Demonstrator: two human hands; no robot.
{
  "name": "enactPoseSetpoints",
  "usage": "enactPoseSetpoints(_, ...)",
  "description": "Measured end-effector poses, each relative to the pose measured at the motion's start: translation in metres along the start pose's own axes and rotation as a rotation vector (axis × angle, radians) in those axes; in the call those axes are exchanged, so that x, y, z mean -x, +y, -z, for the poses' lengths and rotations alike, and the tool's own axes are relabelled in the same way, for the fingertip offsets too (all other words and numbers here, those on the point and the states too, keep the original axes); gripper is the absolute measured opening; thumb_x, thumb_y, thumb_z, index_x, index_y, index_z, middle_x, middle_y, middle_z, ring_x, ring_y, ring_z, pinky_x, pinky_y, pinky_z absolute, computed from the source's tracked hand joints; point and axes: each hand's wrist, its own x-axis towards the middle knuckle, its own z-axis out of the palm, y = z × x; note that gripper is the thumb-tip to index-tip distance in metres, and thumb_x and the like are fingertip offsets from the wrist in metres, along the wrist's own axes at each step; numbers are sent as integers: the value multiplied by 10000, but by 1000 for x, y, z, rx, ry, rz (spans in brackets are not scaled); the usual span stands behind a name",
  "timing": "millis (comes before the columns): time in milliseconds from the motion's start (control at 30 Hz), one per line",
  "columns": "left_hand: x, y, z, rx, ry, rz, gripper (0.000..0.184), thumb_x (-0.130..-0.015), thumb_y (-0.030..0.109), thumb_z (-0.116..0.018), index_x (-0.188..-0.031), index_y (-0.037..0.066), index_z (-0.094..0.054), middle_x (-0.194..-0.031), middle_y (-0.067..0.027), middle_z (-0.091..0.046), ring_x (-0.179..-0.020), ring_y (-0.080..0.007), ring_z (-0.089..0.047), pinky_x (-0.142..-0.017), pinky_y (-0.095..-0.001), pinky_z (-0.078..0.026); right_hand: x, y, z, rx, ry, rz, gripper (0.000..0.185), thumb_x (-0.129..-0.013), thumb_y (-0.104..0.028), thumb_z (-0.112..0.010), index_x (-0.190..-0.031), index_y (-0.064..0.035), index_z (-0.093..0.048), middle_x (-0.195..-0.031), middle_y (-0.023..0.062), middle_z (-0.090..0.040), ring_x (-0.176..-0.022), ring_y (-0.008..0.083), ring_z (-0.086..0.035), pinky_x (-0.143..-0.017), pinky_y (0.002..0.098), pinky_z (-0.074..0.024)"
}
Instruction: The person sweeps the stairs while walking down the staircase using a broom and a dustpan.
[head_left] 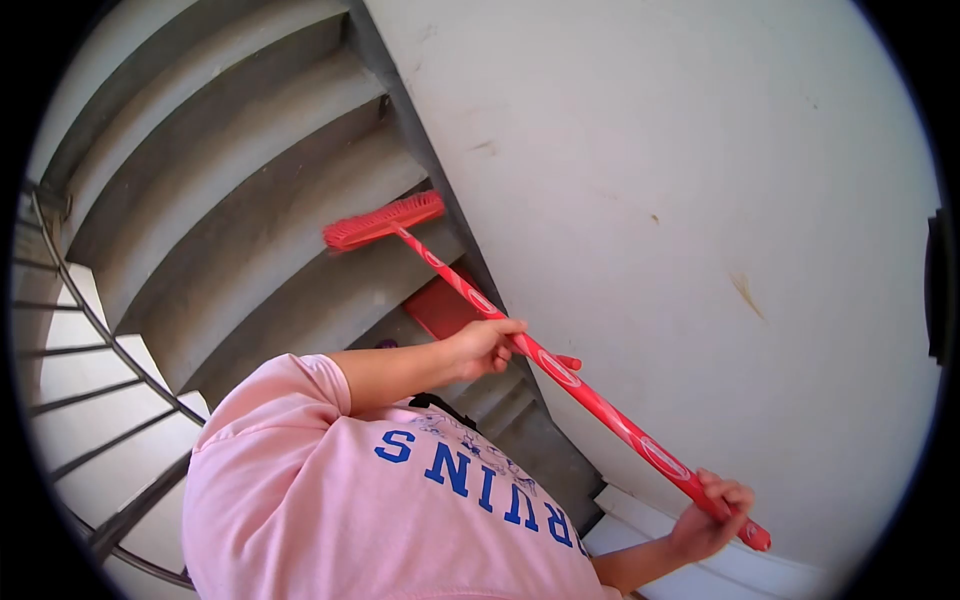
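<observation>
A red broom's long handle [610,412] runs diagonally from upper left to lower right. Its bristled head [385,221] is over the grey stairs [290,215], near the wall edge. My left hand [485,348] is closed on the middle of the handle. Near the handle's lower right end, my right hand [714,510] is wrapped round it. Behind the handle, above my left hand, a flat red object [440,306] is partly hidden. A short red stub [569,362] sticks out beside the handle, just right of my left hand; whether it joins the flat object is hidden.
A pale wall [680,180] with scuff marks rises at the right. Dark metal railing [128,360] curves along the left side. More steps [545,455] show below, beyond my pink shirt [330,500]. A white ledge or panel [640,520] is at the bottom right.
</observation>
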Motion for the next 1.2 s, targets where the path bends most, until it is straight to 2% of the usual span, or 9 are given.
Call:
enactPoseSetpoints(200,39,-51,4,214,-308,203,106,-843,227,-630,-801,144,-580,-900,-23,-670,-472,-14,-383,-433,-163,-339,-19,-33,28,-265,80,260,120,-905,-122,-506,-913,-28,-433,-660,16,-371,-594,121,-405,-770,287,-418)
enactPoseSetpoints(300,48,-62,18,257,-422,207,130,-861,230,-611,-864,100,-598,-928,-45,-672,-508,-22,-404,-464,-162,-368,-58,-21,33,-618,-218,197,360,-917,-392,-473,-986,-49,-559,-802,57,-561,-669,180,-493,-684,350,-440)
enactPoseSetpoints(400,57,-82,48,307,-439,94,148,-870,238,-600,-908,95,-604,-912,-47,-666,-522,-30,-412,-472,-166,-374,-80,-3,12,-615,-381,246,114,-884,-44,-519,-874,-23,-408,-660,17,-353,-578,110,-387,-646,246,-378)
enactPoseSetpoints(500,66,-112,88,366,-438,-109,161,-869,254,-601,-923,102,-606,-898,-47,-654,-521,-35,-415,-478,-168,-384,-87,32,-15,-726,-522,268,145,-876,-31,-530,-835,-20,-391,-666,22,-344,-569,112,-368,-599,252,-345)
enactPoseSetpoints(667,74,-181,161,546,-311,-483,212,-842,268,-628,-975,105,-611,-914,-56,-642,-546,-37,-453,-523,-182,-416,-43,89,-78,-858,-763,226,151,-852,-7,-552,-863,-18,-402,-686,46,-373,-604,139,-410,-657,261,-370)
enactPoseSetpoints(767,88,-195,170,686,-188,-705,196,-850,288,-609,-918,105,-594,-924,-63,-645,-564,-49,-475,-532,-193,-422,-56,105,-107,-864,-1081,20,152,-917,-185,-482,-944,-39,-448,-748,83,-491,-719,191,-526,-837,382,-425)
enactPoseSetpoints(867,105,-219,202,731,-79,-891,176,-852,281,-604,-865,105,-589,-858,-67,-645,-553,-60,-483,-523,-209,-429,-21,112,-142,-873,-1051,-10,102,-913,-111,-466,-970,-29,-448,-733,62,-444,-681,173,-477,-863,384,-420)
enactPoseSetpoints(1100,114,-206,250,779,204,-1116,249,-843,318,-616,-743,92,-584,-716,-48,-618,-521,-72,-500,-487,-211,-439,-9,166,-213,-894,-1069,-130,198,-943,-176,-406,-1034,-37,-512,-807,69,-509,-799,220,-507,-919,441,-404)
enactPoseSetpoints(1200,95,-195,286,743,325,-1133,280,-851,363,-590,-734,109,-586,-667,-9,-595,-529,-54,-487,-479,-212,-427,8,195,-224,-774,-1100,-203,163,-937,-140,-432,-1040,-41,-512,-912,89,-563,-991,272,-543,-958,428,-380)
